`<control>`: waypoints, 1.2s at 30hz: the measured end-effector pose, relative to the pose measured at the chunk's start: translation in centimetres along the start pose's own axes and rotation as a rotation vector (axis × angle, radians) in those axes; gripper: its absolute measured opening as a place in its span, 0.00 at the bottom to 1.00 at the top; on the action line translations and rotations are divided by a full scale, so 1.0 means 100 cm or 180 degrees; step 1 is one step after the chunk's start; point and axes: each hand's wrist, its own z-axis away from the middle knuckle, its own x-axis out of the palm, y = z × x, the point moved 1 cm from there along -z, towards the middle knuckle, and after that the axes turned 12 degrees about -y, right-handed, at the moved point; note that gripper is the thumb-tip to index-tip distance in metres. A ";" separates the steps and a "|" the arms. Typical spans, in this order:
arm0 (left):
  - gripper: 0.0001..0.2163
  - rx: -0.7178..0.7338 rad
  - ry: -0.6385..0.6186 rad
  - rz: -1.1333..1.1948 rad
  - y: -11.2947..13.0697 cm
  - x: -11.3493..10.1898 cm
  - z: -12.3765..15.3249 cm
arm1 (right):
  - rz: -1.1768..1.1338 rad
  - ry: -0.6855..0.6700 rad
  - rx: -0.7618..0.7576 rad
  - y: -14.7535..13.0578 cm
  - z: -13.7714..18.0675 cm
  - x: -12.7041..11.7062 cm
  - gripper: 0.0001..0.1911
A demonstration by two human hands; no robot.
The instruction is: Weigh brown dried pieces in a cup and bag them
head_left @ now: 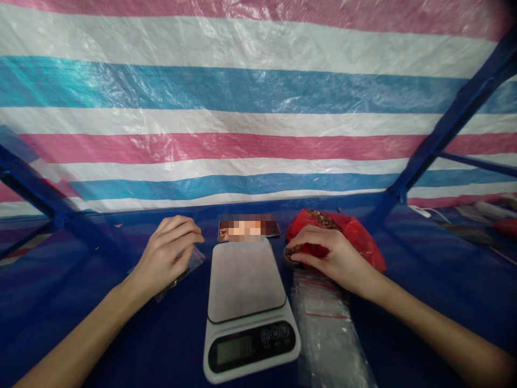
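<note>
My left hand [170, 252] hovers with loosely bent fingers, apart from the thumb and with nothing visible in them. Beneath it lies a small clear zip bag [196, 260] with dark contents, mostly covered by the hand. My right hand [333, 253] pinches the rim of a small round cup [289, 261], partly hidden by the fingers, with brown bits showing at its mouth. Just behind that hand sits a red plastic bag [365, 248], its top open on dried brown pieces [321, 219]. Between my hands is a white kitchen scale [247, 307], its plate bare and its display reading 0.0.
Flat clear zip bags [333, 328] with red seal lines are stacked right of the scale. A phone [273, 228] lies behind it. The blue surface [161, 345] has blue metal bars [452, 124] at both sides and a striped plastic sheet [242, 91] behind.
</note>
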 end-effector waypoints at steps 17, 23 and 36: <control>0.12 -0.0073 0.0031 0.0142 0.010 0.003 -0.003 | 0.0155 0.0450 0.0041 0.001 0.000 -0.005 0.06; 0.11 -0.0055 0.0103 0.0175 0.011 0.004 -0.003 | 0.1218 0.0622 0.0852 0.034 0.009 -0.050 0.08; 0.11 -0.0066 0.0157 0.0348 0.019 0.003 -0.005 | 0.1563 -0.0485 0.0606 0.057 0.009 -0.040 0.17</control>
